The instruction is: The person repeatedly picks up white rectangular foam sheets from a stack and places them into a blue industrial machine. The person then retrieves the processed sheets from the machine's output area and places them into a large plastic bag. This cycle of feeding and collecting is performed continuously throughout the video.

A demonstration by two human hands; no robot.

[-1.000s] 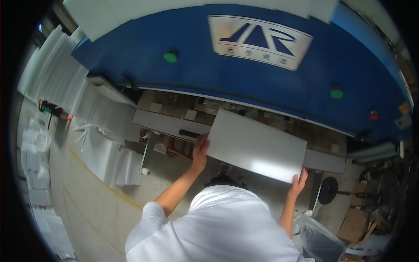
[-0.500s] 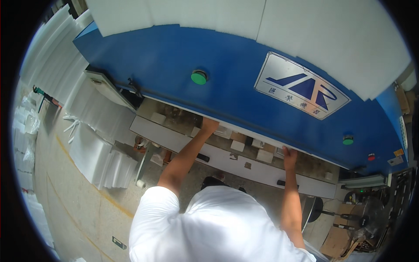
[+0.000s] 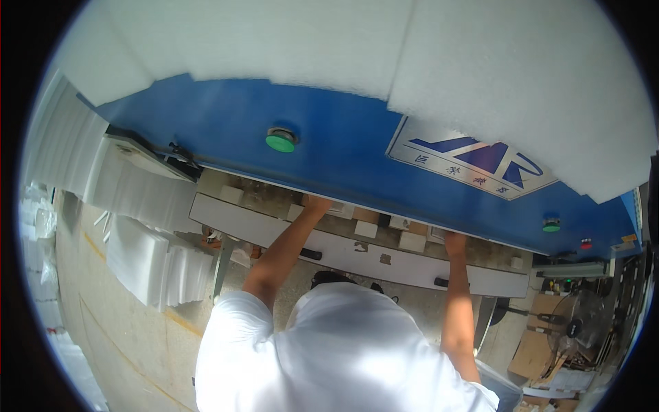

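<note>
Two hands in at the table (image 3: pixel 491 257), both at the lower edge of the blue panel (image 3: pixel 343 147). Our left hand (image 3: pixel 318 203) sits left of table centre, our right hand (image 3: pixel 454 242) right of centre, well apart. Fingers hidden on both, so we can't tell whether either grip is wide, narrow or holding anything.

We count at least five white blocks (image 3: pixel 412 241) on the table: one near the left end, one just left of our left wrist, two between the hands, one near the right end. Other small parts there too crowded to count.

White strip (image 3: pixel 419 266) along the table's front edge: two dark handles (image 3: pixel 311 254), two brown patches (image 3: pixel 386 259). Panel: two green buttons (image 3: pixel 280 140), one red button (image 3: pixel 586 243), one plate (image 3: pixel 473 165) partly covered by white foam (image 3: pixel 274 41). One fan (image 3: pixel 576 326) past the table's right end.
</note>
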